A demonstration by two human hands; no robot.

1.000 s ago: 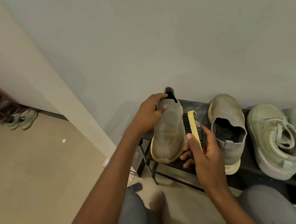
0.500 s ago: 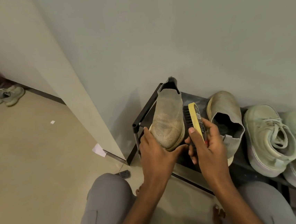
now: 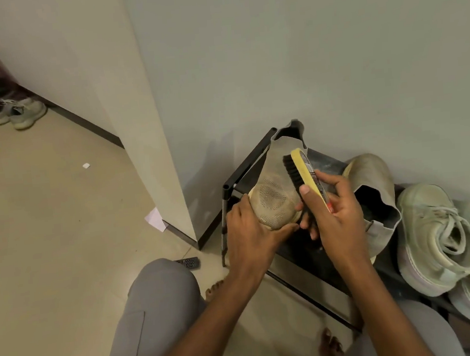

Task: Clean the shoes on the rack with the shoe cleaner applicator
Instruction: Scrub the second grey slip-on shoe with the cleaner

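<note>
The right hand (image 3: 337, 219) has its fingers (image 3: 305, 197) curled round a shoe brush (image 3: 303, 172), thumb along the yellow back, black bristles turned left against a beige knit slip-on shoe (image 3: 276, 191). The left hand (image 3: 249, 238) cups the toe of that shoe, thumb reaching under its front edge, fingers wrapped on the far side. The shoe stands on the left end of a black metal shoe rack (image 3: 244, 167), toe toward the person, its dark-lined collar against the grey wall (image 3: 302, 56).

Just right of the brush lies a second slip-on shoe (image 3: 372, 184), its mouth open toward the camera, partly hidden behind the right wrist. Further right sit two pale green lace-up sneakers (image 3: 435, 239), touching each other, thick-soled, the outer one cut by the frame edge.

On the tiled floor (image 3: 46, 224) by the rack leg lies a small black remote (image 3: 189, 263). A white paper scrap (image 3: 155, 220) leans at the foot of the wall corner. Two more sneakers (image 3: 18, 112) sit far left by a reddish rack. Grey-trousered knees (image 3: 165, 299) and bare toes show below.
</note>
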